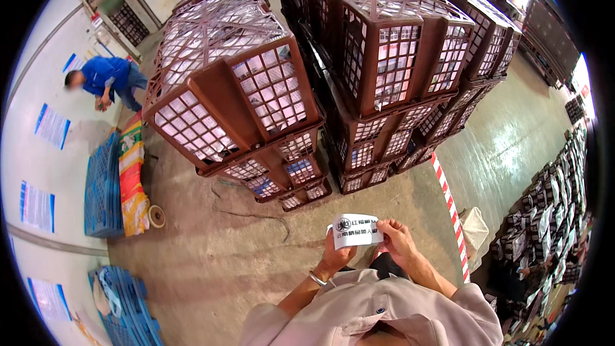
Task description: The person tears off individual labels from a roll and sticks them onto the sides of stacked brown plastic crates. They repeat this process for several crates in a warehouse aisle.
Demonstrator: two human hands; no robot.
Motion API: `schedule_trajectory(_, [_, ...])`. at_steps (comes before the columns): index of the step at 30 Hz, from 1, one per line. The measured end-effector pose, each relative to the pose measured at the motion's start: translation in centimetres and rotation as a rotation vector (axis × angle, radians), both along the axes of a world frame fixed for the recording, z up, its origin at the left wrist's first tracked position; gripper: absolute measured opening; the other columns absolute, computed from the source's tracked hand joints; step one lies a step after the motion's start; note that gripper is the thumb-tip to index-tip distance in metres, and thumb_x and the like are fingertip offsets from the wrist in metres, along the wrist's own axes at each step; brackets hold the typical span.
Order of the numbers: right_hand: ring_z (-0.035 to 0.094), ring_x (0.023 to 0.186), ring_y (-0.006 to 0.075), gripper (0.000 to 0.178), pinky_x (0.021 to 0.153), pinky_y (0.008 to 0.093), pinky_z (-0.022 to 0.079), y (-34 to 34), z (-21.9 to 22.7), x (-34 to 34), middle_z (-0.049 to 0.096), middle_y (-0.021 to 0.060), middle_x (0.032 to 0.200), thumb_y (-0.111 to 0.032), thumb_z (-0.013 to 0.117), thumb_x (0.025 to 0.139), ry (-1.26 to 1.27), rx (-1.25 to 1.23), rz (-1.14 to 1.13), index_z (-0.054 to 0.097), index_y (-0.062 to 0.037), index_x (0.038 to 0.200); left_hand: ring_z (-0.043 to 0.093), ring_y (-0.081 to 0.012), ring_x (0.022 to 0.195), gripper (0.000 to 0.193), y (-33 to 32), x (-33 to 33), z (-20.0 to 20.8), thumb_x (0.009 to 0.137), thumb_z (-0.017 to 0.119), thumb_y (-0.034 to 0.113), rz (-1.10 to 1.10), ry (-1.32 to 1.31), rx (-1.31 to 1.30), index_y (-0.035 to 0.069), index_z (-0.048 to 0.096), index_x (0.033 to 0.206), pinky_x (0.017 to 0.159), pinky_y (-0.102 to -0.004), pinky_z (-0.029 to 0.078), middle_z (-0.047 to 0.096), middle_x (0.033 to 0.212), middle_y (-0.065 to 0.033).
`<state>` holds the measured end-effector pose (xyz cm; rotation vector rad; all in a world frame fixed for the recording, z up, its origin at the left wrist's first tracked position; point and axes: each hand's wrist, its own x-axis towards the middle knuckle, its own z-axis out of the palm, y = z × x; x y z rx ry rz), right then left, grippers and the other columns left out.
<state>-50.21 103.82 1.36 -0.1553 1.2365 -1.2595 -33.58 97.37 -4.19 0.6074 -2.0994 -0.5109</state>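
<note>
Between my two hands, in front of my chest, is a small white printed slip (356,231) with black marks on it. My left hand (337,253) grips its left end, the fingers closed behind it. With thumb and fingers, my right hand (398,241) pinches the slip's right edge. A metal bracelet (318,278) circles my left wrist. Ahead of my hands stand stacked brown plastic crates (225,99), filled with printed packages that show through the lattice sides. Whatever lies behind the slip is hidden.
More brown crate stacks (397,57) stand to the right. Red-white tape (448,205) runs along the floor beside a pale sack (473,230). At left are blue pallets (104,186), a tape roll (156,216) and a person in blue (106,80). Dark bundles (544,218) pile up at right.
</note>
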Motion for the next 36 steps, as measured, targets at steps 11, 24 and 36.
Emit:
schedule_trajectory(11, [0.039, 0.059, 0.0019, 0.016, 0.051, 0.0193, 0.029, -1.6, 5.5, -10.0, 0.049, -0.0062, 0.066, -0.013, 0.064, 0.083, 0.524, -0.335, 0.282, 0.054, -0.0056, 0.073, 0.050, -0.0294, 0.074, 0.034, 4.0, -5.9, 0.0, 0.066, 0.058, -0.001, 0.368, 0.064, 0.183, 0.003, 0.062, 0.099, 0.065, -0.0384, 0.041, 0.051, 0.079, -0.0127])
schedule_trajectory(24, [0.046, 0.064, 0.0039, 0.016, 0.057, 0.0203, 0.038, -5.5, 10.8, -11.3, 0.054, -0.0015, 0.069, -0.010, 0.067, 0.077, 0.760, -0.646, 0.591, 0.054, -0.0029, 0.071, 0.048, -0.0218, 0.066, 0.047, 7.0, -1.7, -2.0, 0.068, 0.049, -0.011, 0.776, 0.181, 0.232, 0.009, 0.064, 0.107, 0.059, -0.0300, 0.041, 0.048, 0.074, -0.0089])
schedule_trajectory(36, [0.055, 0.065, 0.0215, 0.023, 0.057, 0.0325, 0.044, -8.1, 15.0, -0.2, 0.058, 0.0041, 0.071, -0.008, 0.078, 0.058, 1.493, -1.108, 0.865, 0.056, -0.0064, 0.066, 0.043, -0.0106, 0.055, 0.028, 5.4, 13.3, -8.1, 0.078, 0.056, 0.005, 0.845, 0.494, 0.808, 0.005, 0.065, 0.104, 0.051, -0.0263, 0.035, 0.049, 0.068, -0.0053])
